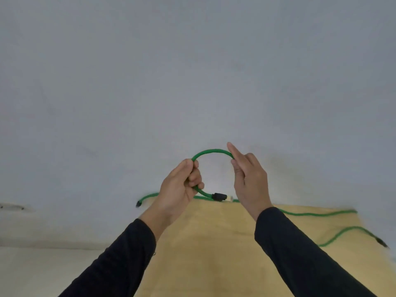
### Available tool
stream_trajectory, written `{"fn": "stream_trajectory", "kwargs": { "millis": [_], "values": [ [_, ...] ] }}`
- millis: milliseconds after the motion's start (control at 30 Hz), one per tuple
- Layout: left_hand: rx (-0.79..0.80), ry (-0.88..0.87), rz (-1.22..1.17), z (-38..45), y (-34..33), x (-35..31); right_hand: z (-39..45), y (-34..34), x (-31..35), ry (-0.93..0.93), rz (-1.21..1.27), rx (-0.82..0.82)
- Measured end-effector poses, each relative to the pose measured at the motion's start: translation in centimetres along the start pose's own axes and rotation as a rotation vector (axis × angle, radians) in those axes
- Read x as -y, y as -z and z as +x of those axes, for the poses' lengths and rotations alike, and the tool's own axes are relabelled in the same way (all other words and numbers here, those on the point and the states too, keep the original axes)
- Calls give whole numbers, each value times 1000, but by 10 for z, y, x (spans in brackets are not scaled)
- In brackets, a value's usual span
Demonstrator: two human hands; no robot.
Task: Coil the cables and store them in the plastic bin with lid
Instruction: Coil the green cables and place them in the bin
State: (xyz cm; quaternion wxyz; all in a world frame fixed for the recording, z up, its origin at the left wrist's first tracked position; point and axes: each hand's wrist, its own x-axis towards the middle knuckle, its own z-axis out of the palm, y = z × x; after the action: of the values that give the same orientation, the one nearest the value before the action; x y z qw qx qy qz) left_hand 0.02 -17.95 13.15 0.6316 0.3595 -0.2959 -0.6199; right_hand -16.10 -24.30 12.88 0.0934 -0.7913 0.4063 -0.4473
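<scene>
I see a grey wall (pixel 192 61) behind the wooden table (pixel 214 243). The left hand (pixel 182 185) is curled tight round the green cable (pixel 212 151), held up over the table's far edge. The cable arches across to the right hand (pixel 249 179), whose fingers are mostly straight; I cannot tell whether it pinches. More cable trails along the far edge. A black connector (pixel 218 197) hangs just below the left hand.

Green cable (pixel 212 151) partly behind right hand (pixel 249 181)

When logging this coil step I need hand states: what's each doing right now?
Left hand: closed round the cable.
Right hand: fingers mostly straight, at the cable's arc; whether it pinches cannot be told.
</scene>
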Motion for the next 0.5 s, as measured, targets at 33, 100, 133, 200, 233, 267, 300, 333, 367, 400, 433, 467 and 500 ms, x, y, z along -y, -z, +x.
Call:
{"fn": "stream_trajectory", "kwargs": {
  "millis": [33, 100, 133, 200, 233, 267, 300, 333, 367, 400, 433, 467, 500],
  "values": [
    [47, 31, -124, -2, -17, -2, 2, 12, -2, -15, 0, -22],
    [124, 27, -262, -6, -52, -3, 2, 36, -7, -47, 16, -33],
    [148, 9, -297, -8, -69, -3, -1, 47, -10, -70, 35, -20],
    [168, -42, -343, -11, -100, -4, -9, 68, -17, -130, 103, 31],
    [176, -68, -365, -12, -114, -4, -15, 77, -21, -155, 141, 58],
    [183, -95, -396, -13, -126, -5, -22, 85, -25, -164, 159, 86],
    [186, -125, -429, -14, -139, -5, -31, 93, -28, -153, 150, 130],
    [182, -162, -457, -14, -151, -6, -41, 102, -32, -130, 129, 196],
    [174, -207, -475, -13, -162, -7, -52, 112, -36, -95, 114, 268],
    [151, -258, -463, -12, -173, -6, -63, 122, -39, -50, 96, 333],
    [115, -307, -409, -10, -182, -3, -72, 133, -41, 8, 63, 384],
    [64, -355, -279, -8, -189, 2, -78, 144, -42, 62, 19, 418],
    [2, -402, -63, -7, -196, 9, -80, 156, -42, 103, -15, 427]
  ]
}}
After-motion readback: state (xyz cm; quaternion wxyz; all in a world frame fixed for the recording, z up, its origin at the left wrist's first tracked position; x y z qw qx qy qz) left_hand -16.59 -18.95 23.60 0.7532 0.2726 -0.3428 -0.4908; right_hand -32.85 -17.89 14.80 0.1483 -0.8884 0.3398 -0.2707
